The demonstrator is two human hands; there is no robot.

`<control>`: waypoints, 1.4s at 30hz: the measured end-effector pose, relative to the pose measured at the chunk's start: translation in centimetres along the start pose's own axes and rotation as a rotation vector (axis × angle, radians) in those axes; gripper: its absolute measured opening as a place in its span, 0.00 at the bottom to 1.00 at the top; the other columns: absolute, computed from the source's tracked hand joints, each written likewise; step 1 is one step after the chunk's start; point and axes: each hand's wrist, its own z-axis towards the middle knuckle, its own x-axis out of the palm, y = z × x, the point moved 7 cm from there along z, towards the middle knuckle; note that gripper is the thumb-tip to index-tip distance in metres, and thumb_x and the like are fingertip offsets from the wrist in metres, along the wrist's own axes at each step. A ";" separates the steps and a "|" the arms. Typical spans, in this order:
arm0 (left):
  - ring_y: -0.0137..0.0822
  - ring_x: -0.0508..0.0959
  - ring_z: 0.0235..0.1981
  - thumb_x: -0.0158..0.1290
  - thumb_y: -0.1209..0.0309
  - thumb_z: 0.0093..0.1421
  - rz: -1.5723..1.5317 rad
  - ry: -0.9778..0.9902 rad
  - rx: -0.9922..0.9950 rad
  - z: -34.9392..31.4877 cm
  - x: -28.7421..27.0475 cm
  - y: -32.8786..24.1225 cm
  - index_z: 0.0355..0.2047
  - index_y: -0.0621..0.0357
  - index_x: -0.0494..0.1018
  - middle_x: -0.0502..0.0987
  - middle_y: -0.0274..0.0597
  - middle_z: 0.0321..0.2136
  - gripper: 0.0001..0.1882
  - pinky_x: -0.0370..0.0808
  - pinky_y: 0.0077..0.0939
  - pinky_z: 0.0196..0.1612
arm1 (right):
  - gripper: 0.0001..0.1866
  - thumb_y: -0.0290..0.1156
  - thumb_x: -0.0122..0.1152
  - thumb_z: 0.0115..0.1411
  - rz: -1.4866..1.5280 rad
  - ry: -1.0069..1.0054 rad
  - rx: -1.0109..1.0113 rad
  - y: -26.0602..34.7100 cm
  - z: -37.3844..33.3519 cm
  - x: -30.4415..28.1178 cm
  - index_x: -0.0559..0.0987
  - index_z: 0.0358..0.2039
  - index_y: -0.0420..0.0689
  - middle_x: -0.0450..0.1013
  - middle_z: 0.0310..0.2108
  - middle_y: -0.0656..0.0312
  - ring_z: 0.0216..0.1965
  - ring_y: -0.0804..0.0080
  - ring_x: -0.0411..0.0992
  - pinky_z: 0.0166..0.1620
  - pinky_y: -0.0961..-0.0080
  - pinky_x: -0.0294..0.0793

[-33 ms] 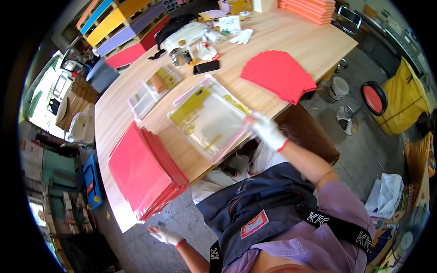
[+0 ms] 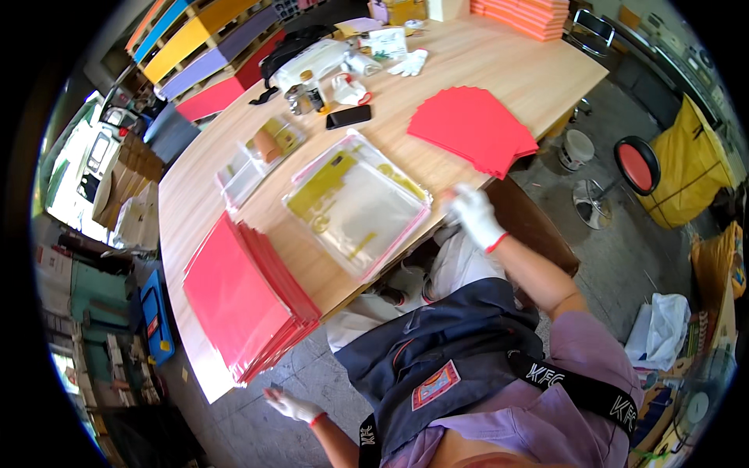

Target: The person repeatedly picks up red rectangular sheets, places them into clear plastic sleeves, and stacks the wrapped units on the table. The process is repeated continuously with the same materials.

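Observation:
My right hand (image 2: 474,214), in a white glove with bare fingertips, hovers by the table's front edge, just right of a stack of clear plastic bags (image 2: 359,207) with olive-yellow print. Its fingers are slightly blurred but look extended, and nothing shows in them. Lower left, my left hand (image 2: 293,405), gloved the same way, hangs off the table with its fingers stretched out, open and without a load. Nearest to it is a thick pile of red sheets in clear sleeves (image 2: 242,296) at the table's left corner. Fanned plain red sheets (image 2: 472,129) lie beyond my right hand.
Behind the bags, a brown roll-shaped object (image 2: 267,146) rests on more clear bags (image 2: 242,175). A black phone (image 2: 349,117), jars (image 2: 312,92) and a spare white glove (image 2: 409,62) lie farther back. A cardboard box (image 2: 530,226) stands below the table edge, with a red-seated stool (image 2: 637,165) right of it.
My right hand has moved a little to the right, away from the edge of the bag stack. My left hand has shifted slightly right. The piles look unchanged.

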 end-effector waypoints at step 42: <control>0.45 0.73 0.38 0.46 0.77 0.47 0.542 1.168 0.933 -18.7 32.6 -13.3 0.36 0.52 0.71 0.73 0.42 0.37 0.14 0.72 0.38 0.36 | 0.17 0.29 0.52 0.54 0.532 0.340 0.419 2.0 -8.1 -9.8 0.68 0.43 0.35 0.70 0.22 0.65 0.09 0.85 0.59 0.10 0.88 0.56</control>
